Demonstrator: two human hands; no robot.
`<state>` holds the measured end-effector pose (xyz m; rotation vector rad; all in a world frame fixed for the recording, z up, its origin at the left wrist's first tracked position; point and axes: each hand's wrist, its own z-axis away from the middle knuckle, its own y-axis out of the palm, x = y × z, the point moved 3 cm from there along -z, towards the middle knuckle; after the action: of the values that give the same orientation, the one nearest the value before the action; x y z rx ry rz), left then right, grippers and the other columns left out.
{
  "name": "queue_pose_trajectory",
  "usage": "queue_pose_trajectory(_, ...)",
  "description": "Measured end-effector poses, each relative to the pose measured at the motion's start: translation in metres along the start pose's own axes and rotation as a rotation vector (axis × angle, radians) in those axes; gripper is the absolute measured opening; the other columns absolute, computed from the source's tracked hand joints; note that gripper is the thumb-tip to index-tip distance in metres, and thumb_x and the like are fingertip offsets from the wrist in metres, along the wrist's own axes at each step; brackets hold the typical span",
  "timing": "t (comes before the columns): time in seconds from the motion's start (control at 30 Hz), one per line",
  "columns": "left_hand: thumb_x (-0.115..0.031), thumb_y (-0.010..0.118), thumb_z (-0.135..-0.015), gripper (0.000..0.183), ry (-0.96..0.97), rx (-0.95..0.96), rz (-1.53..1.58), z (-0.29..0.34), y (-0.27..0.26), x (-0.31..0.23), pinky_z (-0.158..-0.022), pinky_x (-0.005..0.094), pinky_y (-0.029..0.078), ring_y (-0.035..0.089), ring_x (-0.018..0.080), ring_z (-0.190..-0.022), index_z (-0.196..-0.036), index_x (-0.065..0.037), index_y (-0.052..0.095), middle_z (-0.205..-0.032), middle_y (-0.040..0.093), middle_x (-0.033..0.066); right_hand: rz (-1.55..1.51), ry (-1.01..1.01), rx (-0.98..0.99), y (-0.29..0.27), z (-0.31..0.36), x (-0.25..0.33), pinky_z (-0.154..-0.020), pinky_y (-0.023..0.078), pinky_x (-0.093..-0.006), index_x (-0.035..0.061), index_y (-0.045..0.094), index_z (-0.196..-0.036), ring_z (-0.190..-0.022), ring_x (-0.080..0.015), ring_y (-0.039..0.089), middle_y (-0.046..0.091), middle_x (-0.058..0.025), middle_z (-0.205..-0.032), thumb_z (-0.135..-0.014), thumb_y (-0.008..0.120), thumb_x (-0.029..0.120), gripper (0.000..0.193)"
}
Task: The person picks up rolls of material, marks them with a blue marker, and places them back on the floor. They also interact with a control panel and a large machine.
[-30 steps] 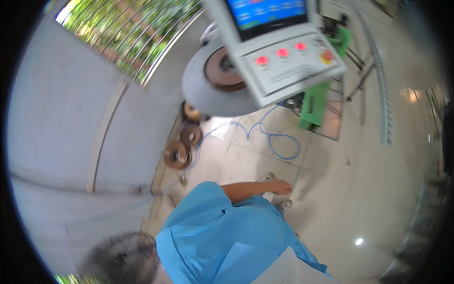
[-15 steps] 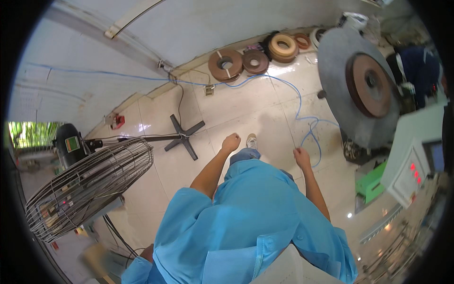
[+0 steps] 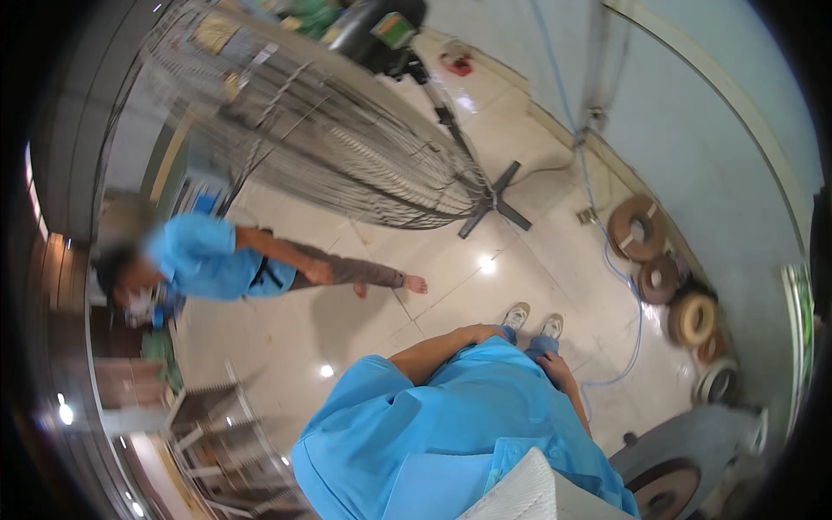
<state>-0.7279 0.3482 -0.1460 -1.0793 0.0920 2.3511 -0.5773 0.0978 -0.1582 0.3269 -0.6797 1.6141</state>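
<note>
My left hand [image 3: 482, 333] is at the front of my waist, by the hem of my light blue shirt [image 3: 459, 390]. Its fingers are mostly lost against the cloth. Lower and to the right, my right hand [image 3: 553, 368] hangs beside my thigh in blue jeans [image 3: 542, 345], fingers loosely extended. Nothing shows in either hand. Both of my shoes [image 3: 552, 325] stand on the pale tiled floor [image 3: 459, 299].
A large pedestal fan [image 3: 347, 147] stands ahead. A barefoot co-worker in a blue shirt [image 3: 199, 256] is at the left. A blue hose [image 3: 640, 325] runs past brown rolls [image 3: 637, 227] along the right wall. A grey disc machine [image 3: 693, 442] is at lower right.
My view has swung left, so the fan and rolls sit farther right. The co-worker has come into full view. Both hands have drawn in to my body.
</note>
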Motion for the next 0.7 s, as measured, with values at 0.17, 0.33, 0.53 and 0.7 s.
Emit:
queue_pose_trajectory(0.17,-0.041,0.066,-0.094,0.045,-0.016,-0.143,0.162,0.014,0.025,0.011,-0.112,0.0449,0.040,0.057,0.0323,-0.131,-0.128,-0.013,0.070,-0.136,0.065,0.0154,0.226,-0.185,0.066,-0.032,-0.031,-0.015,-0.099,0.050,-0.0459,-0.0006,0.071,-0.120,-0.114,-0.0410,0.065,0.070,-0.0256,-0.120,-0.093,0.062,0.038,0.048)
queue_pose_trajectory(0.33,-0.044,0.065,-0.094,0.046,-0.225,-0.539,0.350,0.031,0.041,0.055,-0.107,0.0428,0.045,0.062,0.0285,-0.123,-0.124,-0.010,0.072,-0.132,0.068,0.0134,0.499,-0.041,0.127,-0.052,-0.048,0.037,-0.099,0.051,-0.0454,-0.0007,0.075,-0.108,-0.113,-0.0400,0.066,0.072,-0.0251,-0.113,-0.091,0.062,0.042,0.048)
queue_pose_trajectory(0.53,-0.042,0.064,-0.093,0.043,-0.322,-1.157,0.876,0.110,0.041,0.120,-0.093,0.0416,0.053,0.070,0.0332,-0.105,-0.114,-0.005,0.074,-0.111,0.075,0.0173,0.741,-0.381,0.100,-0.001,-0.132,0.197,-0.095,0.052,-0.0472,-0.0006,0.073,-0.111,-0.108,-0.0411,0.068,0.072,-0.0250,-0.112,-0.090,0.063,0.043,0.050)
queue_pose_trajectory(0.7,-0.037,0.064,-0.093,0.040,-0.403,-1.293,0.860,0.196,0.046,0.178,-0.094,0.0397,0.053,0.070,0.0317,-0.105,-0.115,-0.005,0.073,-0.108,0.075,0.0188,0.600,-0.733,0.054,0.096,-0.200,0.405,-0.086,0.054,-0.0467,0.0025,0.074,-0.107,-0.097,-0.0379,0.070,0.074,-0.0206,-0.101,-0.093,0.064,0.040,0.041)
